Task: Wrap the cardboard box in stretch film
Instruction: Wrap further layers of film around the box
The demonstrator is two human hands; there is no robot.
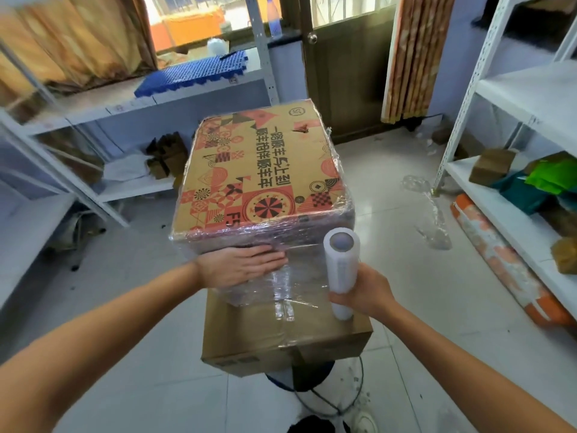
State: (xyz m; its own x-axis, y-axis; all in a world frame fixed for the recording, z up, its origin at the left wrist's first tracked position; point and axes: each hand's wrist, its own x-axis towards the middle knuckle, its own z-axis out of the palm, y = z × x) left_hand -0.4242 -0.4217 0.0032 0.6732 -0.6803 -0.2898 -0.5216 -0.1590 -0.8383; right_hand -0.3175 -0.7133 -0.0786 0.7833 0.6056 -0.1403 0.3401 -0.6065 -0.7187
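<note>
Head view: left hand (238,267) presses flat on cardboard box (262,170); right hand (362,292) grips film roll (341,270).

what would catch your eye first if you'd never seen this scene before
The patterned cardboard box in the middle, its sides in shiny film, stacked on a plain box. The left hand presses flat on its near side; the right hand grips an upright film roll.

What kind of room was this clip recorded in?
Probably a small parcel packing or storage room. White metal shelving lines both sides, holding bagged parcels and folded cartons. A printed courier box, partly covered in film, sits on a plain carton.
</note>
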